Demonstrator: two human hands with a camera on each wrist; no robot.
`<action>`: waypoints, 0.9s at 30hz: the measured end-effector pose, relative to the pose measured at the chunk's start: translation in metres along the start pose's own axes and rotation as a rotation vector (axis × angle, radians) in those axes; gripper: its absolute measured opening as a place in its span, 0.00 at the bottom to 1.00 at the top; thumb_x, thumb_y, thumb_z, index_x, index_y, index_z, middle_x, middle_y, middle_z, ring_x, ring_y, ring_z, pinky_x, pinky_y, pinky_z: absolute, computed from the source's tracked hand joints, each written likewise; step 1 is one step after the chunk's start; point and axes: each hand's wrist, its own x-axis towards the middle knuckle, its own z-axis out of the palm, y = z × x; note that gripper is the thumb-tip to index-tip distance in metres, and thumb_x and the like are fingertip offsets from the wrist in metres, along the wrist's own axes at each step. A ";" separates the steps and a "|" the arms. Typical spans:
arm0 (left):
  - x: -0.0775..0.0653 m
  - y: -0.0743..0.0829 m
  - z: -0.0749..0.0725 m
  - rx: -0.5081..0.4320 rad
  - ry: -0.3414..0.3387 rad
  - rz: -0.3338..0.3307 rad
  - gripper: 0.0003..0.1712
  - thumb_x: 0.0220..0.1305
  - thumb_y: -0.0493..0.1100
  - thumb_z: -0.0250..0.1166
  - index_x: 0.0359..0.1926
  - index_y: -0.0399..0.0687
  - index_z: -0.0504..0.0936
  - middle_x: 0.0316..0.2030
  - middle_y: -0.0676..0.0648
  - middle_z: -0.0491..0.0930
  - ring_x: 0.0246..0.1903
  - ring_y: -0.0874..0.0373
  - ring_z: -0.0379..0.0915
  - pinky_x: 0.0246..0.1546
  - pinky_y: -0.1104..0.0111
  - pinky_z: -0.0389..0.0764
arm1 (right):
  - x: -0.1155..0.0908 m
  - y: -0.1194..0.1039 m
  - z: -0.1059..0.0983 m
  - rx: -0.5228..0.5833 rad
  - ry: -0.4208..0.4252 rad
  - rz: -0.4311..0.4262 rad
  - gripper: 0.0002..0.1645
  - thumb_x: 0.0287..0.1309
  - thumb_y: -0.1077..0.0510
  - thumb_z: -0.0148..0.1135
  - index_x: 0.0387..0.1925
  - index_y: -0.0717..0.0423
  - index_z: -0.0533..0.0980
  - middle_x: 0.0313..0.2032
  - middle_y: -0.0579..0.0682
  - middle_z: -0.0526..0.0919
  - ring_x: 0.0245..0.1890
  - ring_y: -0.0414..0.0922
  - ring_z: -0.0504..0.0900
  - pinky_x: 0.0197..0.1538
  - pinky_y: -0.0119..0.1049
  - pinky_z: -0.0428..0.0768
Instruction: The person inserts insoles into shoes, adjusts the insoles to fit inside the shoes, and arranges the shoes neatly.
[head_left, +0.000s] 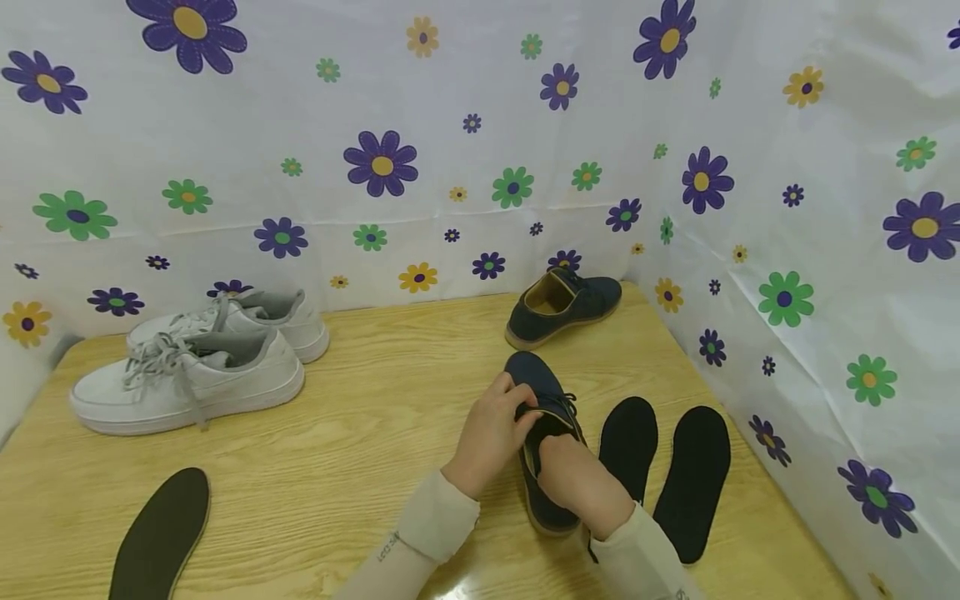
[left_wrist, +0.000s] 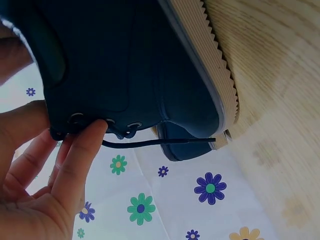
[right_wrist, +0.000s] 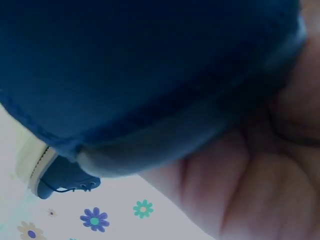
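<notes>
A navy lace-up shoe (head_left: 536, 375) stands on the wooden table, toe pointing away from me. My left hand (head_left: 486, 433) pinches the edge of its upper at the eyelets; in the left wrist view the thumb and fingers grip that lace flap (left_wrist: 90, 117), and a loose lace (left_wrist: 155, 144) hangs beside them. My right hand (head_left: 581, 475) reaches down into the shoe's opening, its fingers hidden inside. The right wrist view shows that hand (right_wrist: 240, 185) passing in under the shoe's collar (right_wrist: 130, 150). Just right of the shoe lies a black insole (head_left: 630, 442).
A second black insole (head_left: 697, 475) lies farther right, and a dark insole (head_left: 161, 533) at the front left. The other navy shoe (head_left: 570, 304) stands at the back right. Two white sneakers (head_left: 195, 379) are at the back left. Flower-patterned white sheeting (head_left: 450, 100) borders the table's back and right side.
</notes>
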 end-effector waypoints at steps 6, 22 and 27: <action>0.002 0.000 0.002 0.002 0.004 0.023 0.06 0.57 0.38 0.70 0.31 0.46 0.79 0.28 0.49 0.66 0.21 0.61 0.64 0.22 0.74 0.69 | 0.004 0.006 0.003 0.022 0.070 -0.045 0.08 0.56 0.71 0.58 0.23 0.65 0.72 0.18 0.53 0.70 0.19 0.46 0.72 0.25 0.36 0.71; 0.006 -0.011 -0.005 0.043 -0.159 0.140 0.07 0.58 0.40 0.70 0.34 0.46 0.78 0.30 0.49 0.68 0.26 0.60 0.67 0.28 0.72 0.73 | -0.030 0.017 0.024 0.331 0.486 -0.121 0.06 0.62 0.67 0.57 0.35 0.64 0.80 0.32 0.52 0.79 0.31 0.45 0.79 0.32 0.36 0.78; 0.017 -0.023 -0.018 -0.051 -0.278 0.166 0.08 0.63 0.43 0.66 0.37 0.45 0.77 0.33 0.50 0.69 0.30 0.62 0.69 0.31 0.73 0.75 | -0.046 0.022 0.032 0.290 0.705 -0.139 0.04 0.58 0.67 0.63 0.34 0.57 0.82 0.36 0.46 0.78 0.36 0.43 0.75 0.36 0.38 0.77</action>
